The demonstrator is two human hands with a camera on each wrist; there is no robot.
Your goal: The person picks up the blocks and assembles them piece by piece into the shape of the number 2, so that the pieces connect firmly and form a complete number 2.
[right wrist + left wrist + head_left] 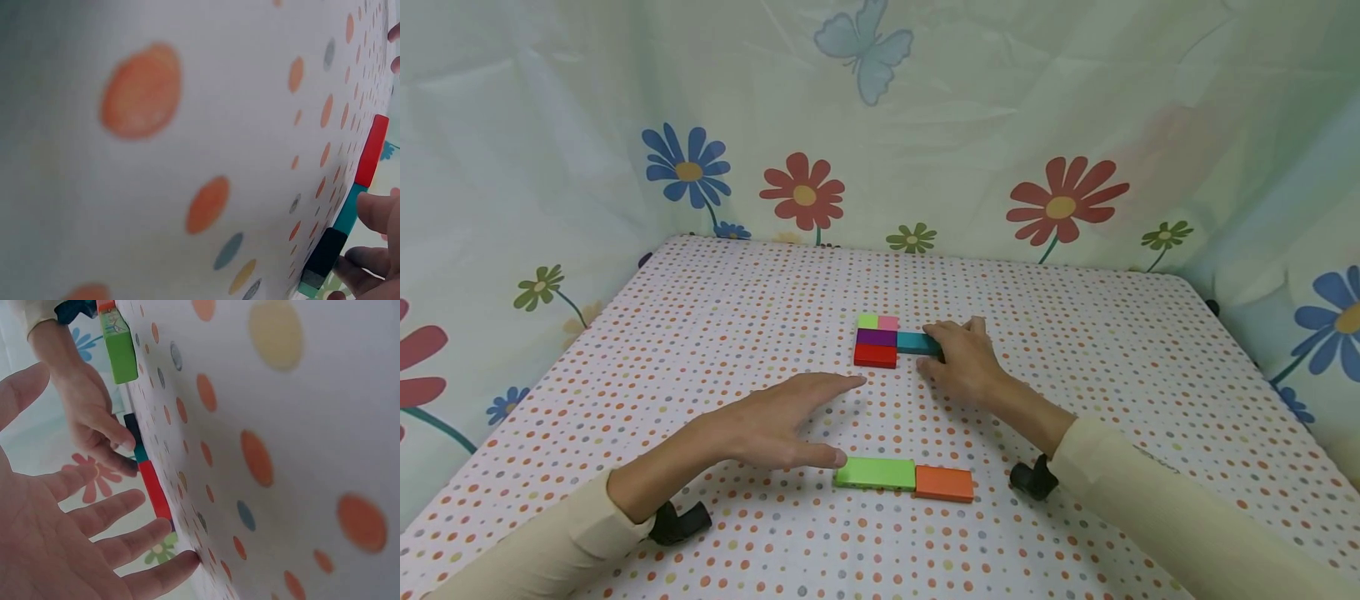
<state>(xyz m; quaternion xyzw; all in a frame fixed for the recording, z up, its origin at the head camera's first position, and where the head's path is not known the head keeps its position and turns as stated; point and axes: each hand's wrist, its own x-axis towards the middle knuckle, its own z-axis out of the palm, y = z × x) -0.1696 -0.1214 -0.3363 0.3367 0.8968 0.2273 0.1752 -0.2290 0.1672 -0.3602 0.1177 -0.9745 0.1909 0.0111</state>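
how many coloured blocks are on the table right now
7. Five cluster mid-table: light green block, pink block, purple block, red block, and teal block held by the right hand. Nearer: long green block and orange block. The hand may hide more.

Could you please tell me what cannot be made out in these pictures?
- Teal block: in the head view the right hand covers its right end.
- Left hand: its palm is blurred and cut off by the left wrist view's edge.
- Right wrist view: the dotted tablecloth is blurred.
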